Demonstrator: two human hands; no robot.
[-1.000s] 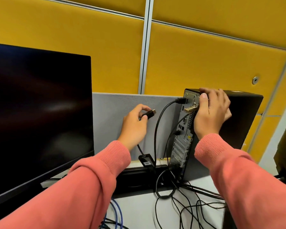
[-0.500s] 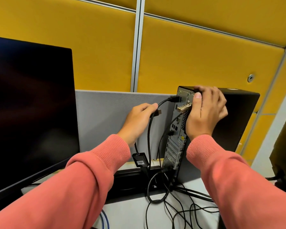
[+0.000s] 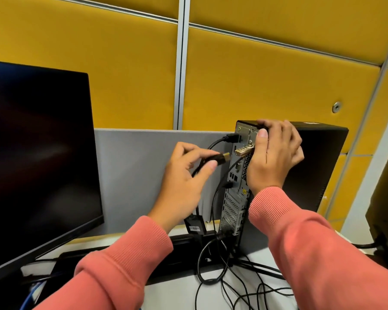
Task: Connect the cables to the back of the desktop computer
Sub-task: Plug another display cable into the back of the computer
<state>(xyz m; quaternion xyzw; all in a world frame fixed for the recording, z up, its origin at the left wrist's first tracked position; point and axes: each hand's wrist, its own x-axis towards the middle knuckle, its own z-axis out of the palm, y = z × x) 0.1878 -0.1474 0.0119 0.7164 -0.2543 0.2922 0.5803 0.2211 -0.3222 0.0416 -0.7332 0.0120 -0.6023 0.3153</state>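
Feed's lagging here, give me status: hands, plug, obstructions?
Left hand pinches gold-tipped plug, short of rear panel. Right hand steadies desktop computer. Plugged cables crowd the ports.

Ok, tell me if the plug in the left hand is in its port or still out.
Out. The left hand pinches the plug with its gold tip bare, short of the computer's back panel.

To our left we see a dark monitor [image 3: 36, 153], its screen blank, standing on the white worktop [image 3: 175, 294]. Behind it runs a low grey partition [image 3: 139, 175], and above that rise yellow padded wall panels [image 3: 267, 86], split by a pale upright strip [image 3: 180, 63]. A small round metal fitting [image 3: 336, 106] sits in one panel at the right. Blue cables [image 3: 30, 296] show at the lower left edge.
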